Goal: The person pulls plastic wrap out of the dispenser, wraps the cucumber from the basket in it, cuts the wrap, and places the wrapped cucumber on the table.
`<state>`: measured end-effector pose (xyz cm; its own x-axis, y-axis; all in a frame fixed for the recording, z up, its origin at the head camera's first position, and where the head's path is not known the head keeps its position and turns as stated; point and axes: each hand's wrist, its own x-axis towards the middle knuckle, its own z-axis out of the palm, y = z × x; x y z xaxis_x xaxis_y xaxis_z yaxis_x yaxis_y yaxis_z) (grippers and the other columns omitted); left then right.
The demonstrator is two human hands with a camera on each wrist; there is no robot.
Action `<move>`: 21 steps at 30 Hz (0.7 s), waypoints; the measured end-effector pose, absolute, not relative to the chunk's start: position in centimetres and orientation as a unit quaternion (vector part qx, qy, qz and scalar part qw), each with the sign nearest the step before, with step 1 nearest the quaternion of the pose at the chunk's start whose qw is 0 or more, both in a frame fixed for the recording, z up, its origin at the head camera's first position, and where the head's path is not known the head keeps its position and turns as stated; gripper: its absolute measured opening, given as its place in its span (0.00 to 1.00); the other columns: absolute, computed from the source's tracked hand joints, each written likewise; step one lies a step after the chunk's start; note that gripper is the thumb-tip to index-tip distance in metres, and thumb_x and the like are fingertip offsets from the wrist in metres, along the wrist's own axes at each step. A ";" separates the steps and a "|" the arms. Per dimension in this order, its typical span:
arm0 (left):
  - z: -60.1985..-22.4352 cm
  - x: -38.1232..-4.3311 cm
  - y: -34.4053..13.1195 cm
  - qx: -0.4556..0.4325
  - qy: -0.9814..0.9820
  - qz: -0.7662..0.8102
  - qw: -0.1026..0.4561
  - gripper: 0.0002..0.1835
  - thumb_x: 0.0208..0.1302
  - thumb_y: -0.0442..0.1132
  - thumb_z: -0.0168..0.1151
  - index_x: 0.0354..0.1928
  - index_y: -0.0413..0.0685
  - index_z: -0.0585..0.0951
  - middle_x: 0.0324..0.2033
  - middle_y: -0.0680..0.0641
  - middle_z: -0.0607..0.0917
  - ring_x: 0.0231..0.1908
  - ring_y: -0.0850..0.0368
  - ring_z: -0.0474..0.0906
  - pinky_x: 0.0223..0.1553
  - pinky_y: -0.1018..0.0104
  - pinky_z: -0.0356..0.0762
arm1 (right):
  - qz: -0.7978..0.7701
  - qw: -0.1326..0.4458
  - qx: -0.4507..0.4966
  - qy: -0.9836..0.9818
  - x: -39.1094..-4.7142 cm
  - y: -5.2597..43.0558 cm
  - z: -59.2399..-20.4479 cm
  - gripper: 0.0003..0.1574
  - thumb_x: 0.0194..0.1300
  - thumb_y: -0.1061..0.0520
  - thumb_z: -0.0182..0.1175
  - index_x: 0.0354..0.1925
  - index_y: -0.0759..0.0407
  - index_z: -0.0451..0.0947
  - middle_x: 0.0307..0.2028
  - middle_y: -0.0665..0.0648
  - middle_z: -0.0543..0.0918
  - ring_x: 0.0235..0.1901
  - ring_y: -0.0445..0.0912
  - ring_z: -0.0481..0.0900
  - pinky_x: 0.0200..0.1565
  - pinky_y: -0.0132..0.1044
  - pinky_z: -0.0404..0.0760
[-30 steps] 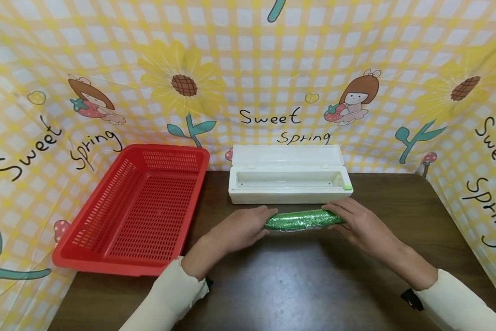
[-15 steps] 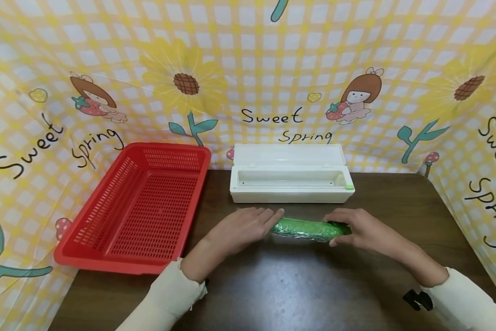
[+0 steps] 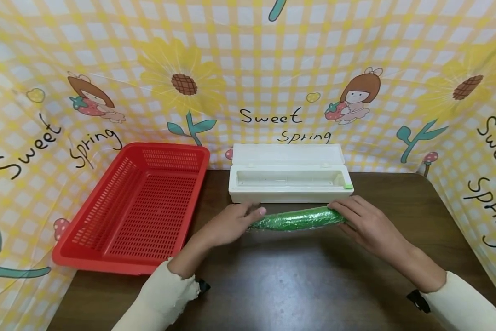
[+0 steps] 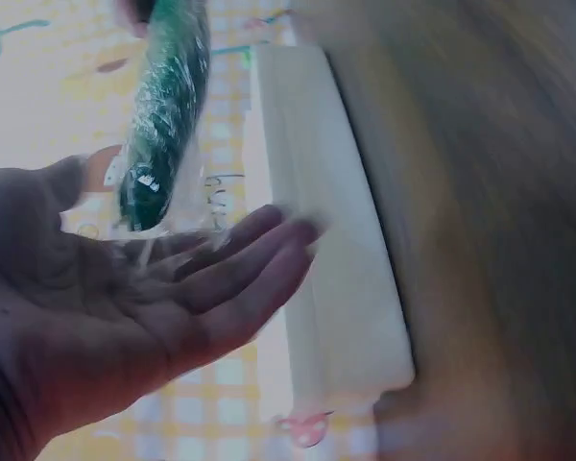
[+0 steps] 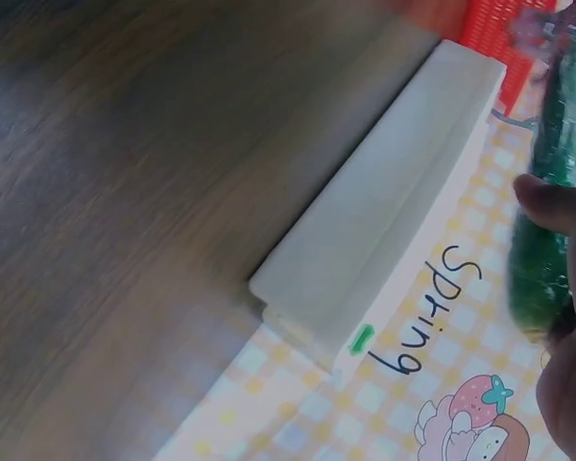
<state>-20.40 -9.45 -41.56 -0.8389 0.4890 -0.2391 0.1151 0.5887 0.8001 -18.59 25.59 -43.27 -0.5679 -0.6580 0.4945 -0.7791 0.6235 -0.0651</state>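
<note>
A green cucumber (image 3: 297,219) wrapped in clear plastic film is held level above the table, in front of the white box. My right hand (image 3: 374,225) grips its right end, the thumb pressed against the film in the right wrist view. At the other end is my left hand (image 3: 227,224). In the left wrist view this left hand (image 4: 144,298) has its palm up and fingers spread. Loose film (image 4: 163,245) trails from the cucumber's tip over those fingers, and the thumb stands apart from the cucumber.
Behind the hands stands a long white cling film box (image 3: 289,196) with its lid raised and a green cutter piece (image 3: 348,186) at the right. A red plastic basket (image 3: 119,267) sits at the left on the dark wooden table (image 3: 297,285). A checked cloth hangs around the back.
My left hand has let go of the cucumber's end and moved left, its fingers now spread. The cucumber was turned, dipped on the right, then its right end rose again in my right hand.
</note>
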 end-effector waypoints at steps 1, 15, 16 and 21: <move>-41.6 -20.5 -9.4 0.162 0.843 0.450 0.246 0.35 0.70 0.63 0.43 0.65 0.42 0.69 0.59 0.42 0.77 0.54 0.50 0.79 0.55 0.52 0.75 | 0.140 0.230 0.415 -0.869 -18.6 25.6 -43.3 0.30 0.57 0.60 0.68 0.58 0.62 0.75 0.53 0.55 0.79 0.51 0.48 0.75 0.50 0.38 0.74; -42.1 -20.2 -9.0 0.223 0.880 0.408 0.099 0.19 0.58 0.37 0.68 0.52 0.46 0.83 0.44 0.49 0.86 0.42 0.60 0.80 0.42 0.65 0.78 | 0.119 0.216 0.397 -0.884 -18.6 25.5 -43.4 0.42 0.43 0.64 0.76 0.59 0.62 0.74 0.52 0.55 0.79 0.51 0.47 0.75 0.46 0.41 0.78; -42.3 -20.0 -9.0 0.262 0.891 0.365 0.066 0.20 0.58 0.37 0.67 0.54 0.44 0.82 0.45 0.49 0.86 0.42 0.62 0.79 0.42 0.68 0.78 | 0.119 0.205 0.394 -0.888 -18.6 25.5 -43.3 0.42 0.42 0.64 0.76 0.58 0.61 0.74 0.52 0.54 0.79 0.50 0.46 0.75 0.46 0.41 0.79; -42.7 -19.0 -9.2 0.446 0.883 0.116 -0.085 0.25 0.60 0.29 0.64 0.60 0.35 0.74 0.44 0.45 0.82 0.44 0.59 0.81 0.45 0.71 0.79 | 0.130 0.152 0.386 -0.900 -18.6 25.7 -43.2 0.39 0.42 0.61 0.77 0.56 0.60 0.77 0.51 0.54 0.81 0.48 0.44 0.77 0.43 0.40 0.82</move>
<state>-19.02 -9.15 -42.72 -0.5874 0.7685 0.2537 0.8080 0.5748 0.1294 -18.57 25.75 -43.21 -0.6550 -0.6560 0.3750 -0.7354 0.6675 -0.1168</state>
